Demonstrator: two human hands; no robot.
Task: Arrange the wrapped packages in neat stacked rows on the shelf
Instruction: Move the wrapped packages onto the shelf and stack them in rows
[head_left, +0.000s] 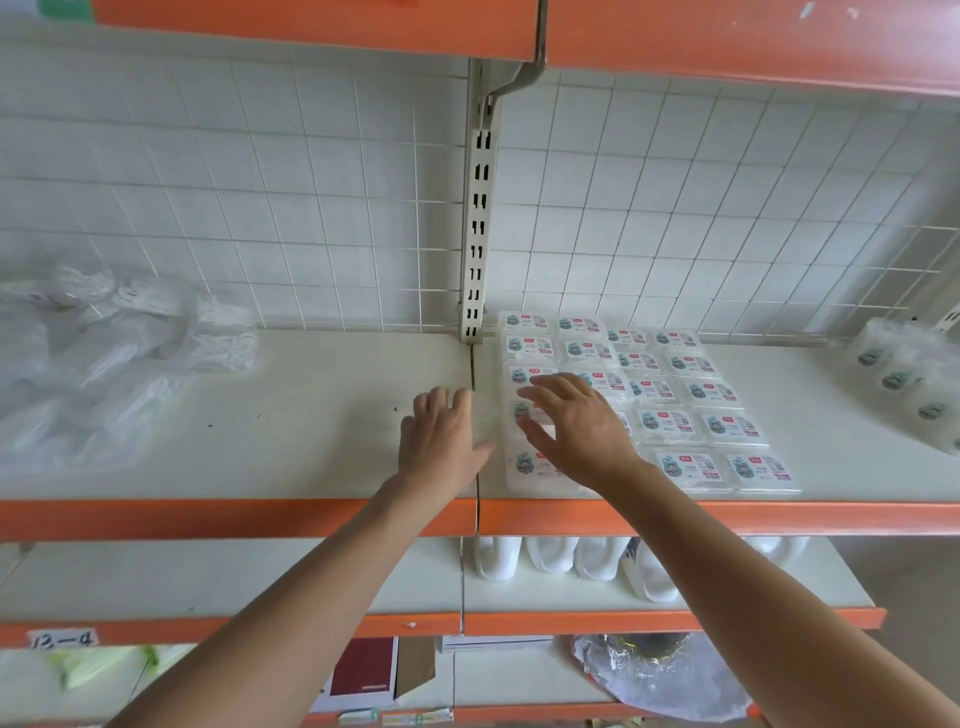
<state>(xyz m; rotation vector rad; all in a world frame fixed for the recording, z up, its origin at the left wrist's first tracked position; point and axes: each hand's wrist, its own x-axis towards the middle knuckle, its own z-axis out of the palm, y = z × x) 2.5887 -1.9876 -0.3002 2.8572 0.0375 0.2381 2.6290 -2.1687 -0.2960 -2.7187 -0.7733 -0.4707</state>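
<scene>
Several flat wrapped packages (670, 395) with green and red labels lie in neat rows on the white shelf (311, 415), right of the upright post. My right hand (576, 426) hovers or rests with spread fingers over the leftmost column of packages. To its left, my left hand (441, 436) has straight fingers lying on the shelf board, with its fingertips against the left edge of that column. Neither hand grips a package.
Crumpled clear plastic wrap (104, 353) is heaped at the shelf's left. A wrapped bundle of packages (909, 374) sits at the far right. The slotted post (478, 208) and wire grid back the shelf. White bottles (550, 556) stand on the shelf below.
</scene>
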